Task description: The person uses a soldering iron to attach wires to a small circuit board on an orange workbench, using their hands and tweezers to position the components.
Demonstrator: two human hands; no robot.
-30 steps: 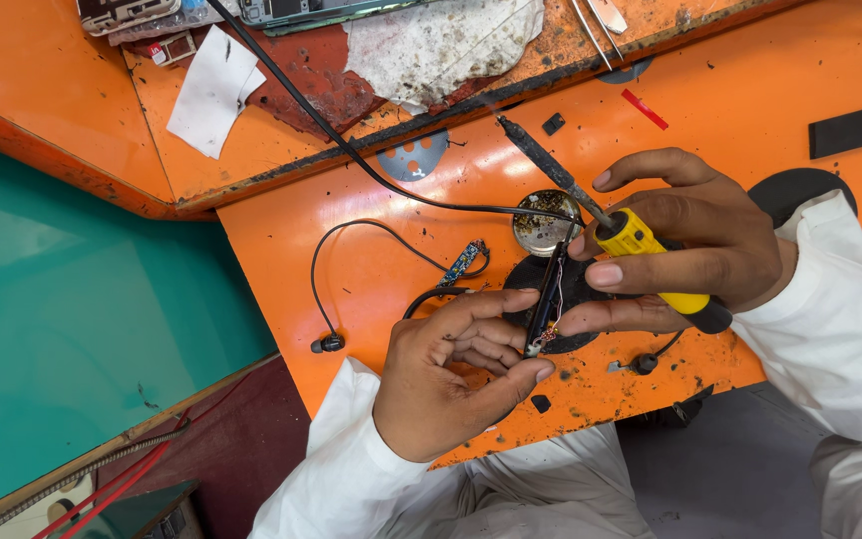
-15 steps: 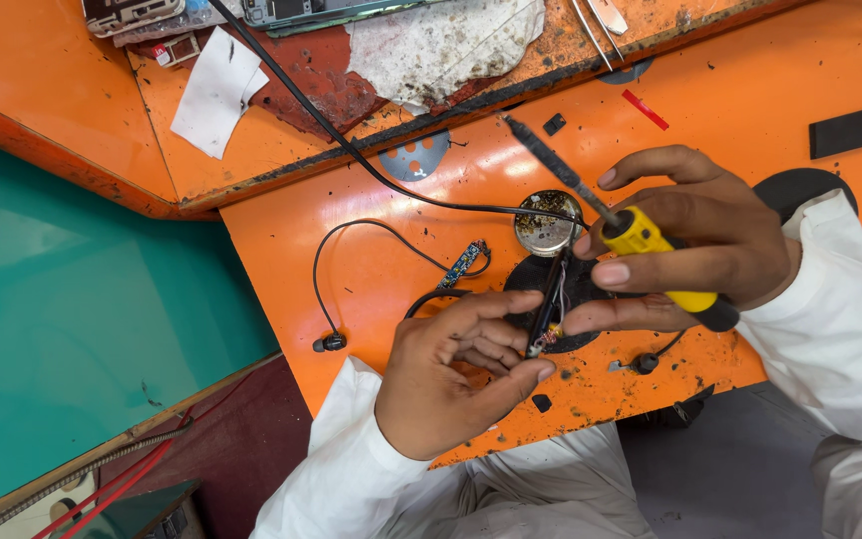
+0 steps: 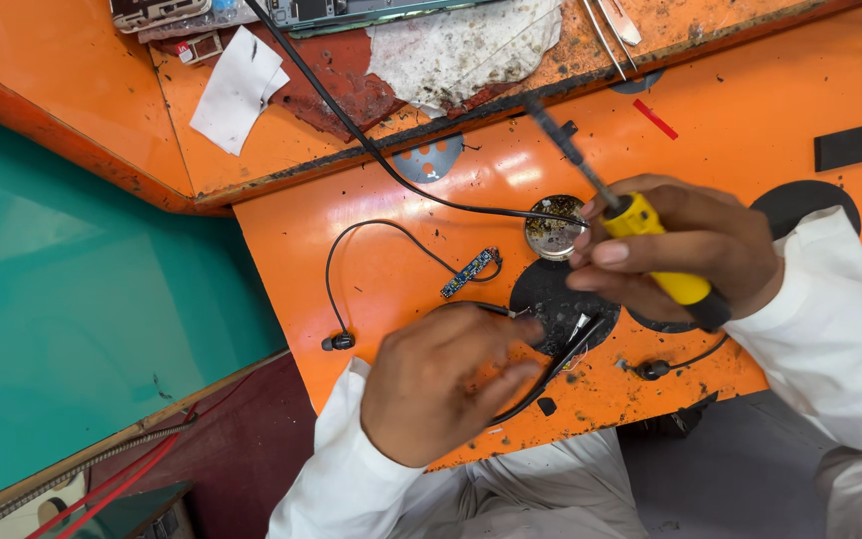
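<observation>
Orange and scorched, the worktop (image 3: 750,100) fills the head view. The right hand (image 3: 680,250) is closed around the yellow handle of a soldering iron (image 3: 641,225), whose dark tip points up and away above a small round tin (image 3: 554,227). The left hand (image 3: 446,384) lies just below and left, its fingers pinched on thin black earphone wires (image 3: 561,349) over a round black pad (image 3: 561,304). The wires sit between the two hands, near the iron's handle. A small blue circuit strip (image 3: 469,272) and an earbud (image 3: 337,341) lie left of them.
</observation>
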